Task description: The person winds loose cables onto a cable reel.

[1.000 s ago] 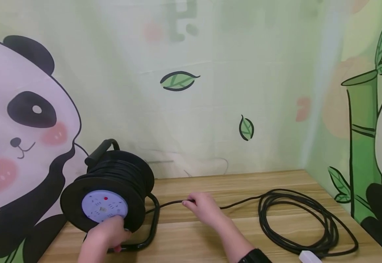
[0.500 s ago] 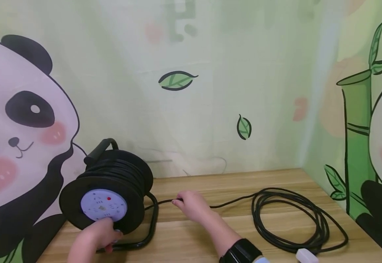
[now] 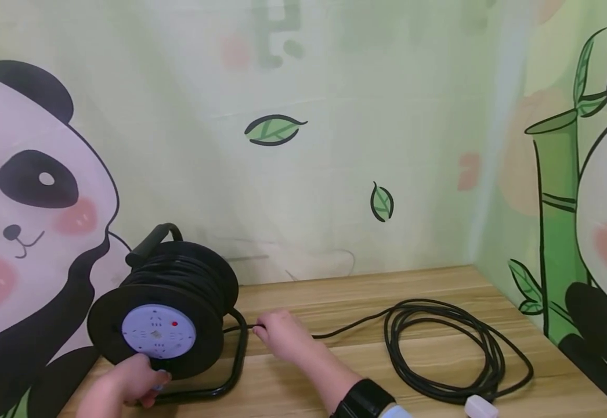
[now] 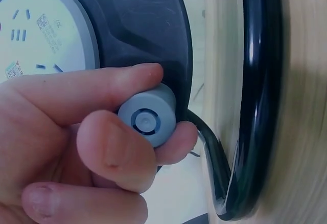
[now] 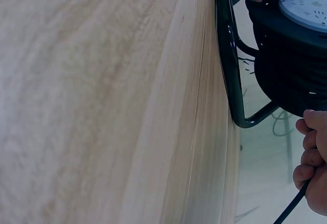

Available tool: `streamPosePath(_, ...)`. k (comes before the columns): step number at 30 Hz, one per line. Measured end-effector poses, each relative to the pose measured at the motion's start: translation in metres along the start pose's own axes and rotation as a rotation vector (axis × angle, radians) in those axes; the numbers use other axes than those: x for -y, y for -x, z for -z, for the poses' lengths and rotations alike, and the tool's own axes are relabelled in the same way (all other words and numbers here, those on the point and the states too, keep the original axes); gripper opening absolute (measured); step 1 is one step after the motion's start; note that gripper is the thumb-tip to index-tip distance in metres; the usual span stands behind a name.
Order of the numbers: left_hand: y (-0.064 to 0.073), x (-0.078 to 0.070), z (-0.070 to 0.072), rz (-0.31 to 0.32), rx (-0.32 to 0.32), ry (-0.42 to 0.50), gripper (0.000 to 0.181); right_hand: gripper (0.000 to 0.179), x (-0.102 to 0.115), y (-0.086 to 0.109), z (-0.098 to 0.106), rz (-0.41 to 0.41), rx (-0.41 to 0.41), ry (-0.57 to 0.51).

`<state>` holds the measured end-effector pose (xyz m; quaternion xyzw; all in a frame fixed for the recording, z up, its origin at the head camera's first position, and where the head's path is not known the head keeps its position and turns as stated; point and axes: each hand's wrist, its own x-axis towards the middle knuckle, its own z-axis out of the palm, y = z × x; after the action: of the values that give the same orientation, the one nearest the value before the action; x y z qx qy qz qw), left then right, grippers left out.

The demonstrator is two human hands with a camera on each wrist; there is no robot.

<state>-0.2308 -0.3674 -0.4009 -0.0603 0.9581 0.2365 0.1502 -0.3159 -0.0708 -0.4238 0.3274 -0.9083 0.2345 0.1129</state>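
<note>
1. The left hand [image 3: 131,380] pinches the grey knob [image 4: 152,112] on the front of the cable reel [image 3: 162,293]; if these fingers slip, the reel may turn by itself.
2. The right hand [image 3: 285,337] is curled round the black cable [image 3: 345,332]. With too loose a grip, turns could become slack or crossed; being so near, its fingers could be squeezed against the stand [image 3: 242,342].
3. The reel lies beyond the left hand and to the left of the right hand.
4. Farther right, well apart from both hands, the loose coil [image 3: 494,371] lies on the surface [image 3: 335,302], the white plug [image 3: 481,407] at its near edge. A tangle there could suddenly tighten the cable.
</note>
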Motion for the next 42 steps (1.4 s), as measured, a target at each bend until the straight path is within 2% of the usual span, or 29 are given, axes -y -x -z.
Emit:
streamPosePath(8,-0.003,0.001,0.0,-0.023,-0.031,-0.026,0.036,0.02,-0.002,0.002,0.006,-0.001,0.022,-0.043)
streamPosePath(12,-0.004,0.004,-0.001,-0.017,-0.017,-0.04,0.039,0.016,-0.008,0.006,0.01,0.01,0.04,-0.063)
streamPosePath(18,-0.007,0.005,-0.004,0.011,0.022,-0.005,0.039,0.015,-0.024,0.011,0.026,-0.002,0.054,-0.11)
streamPosePath(21,-0.007,0.004,-0.004,0.011,0.029,0.01,0.038,0.016,-0.037,0.014,0.036,-0.015,0.046,-0.124)
streamPosePath(30,-0.005,0.0,-0.001,0.014,0.027,0.01,0.037,0.035,-0.087,0.027,0.076,-0.1,-0.046,-0.001)
streamPosePath(38,-0.005,0.001,-0.001,0.018,0.042,0.006,0.039,0.039,-0.13,0.038,0.109,-0.1,-0.076,0.012)
streamPosePath(42,-0.005,0.001,-0.002,0.009,0.032,0.0,0.04,0.038,-0.145,0.041,0.124,-0.073,-0.082,0.013)
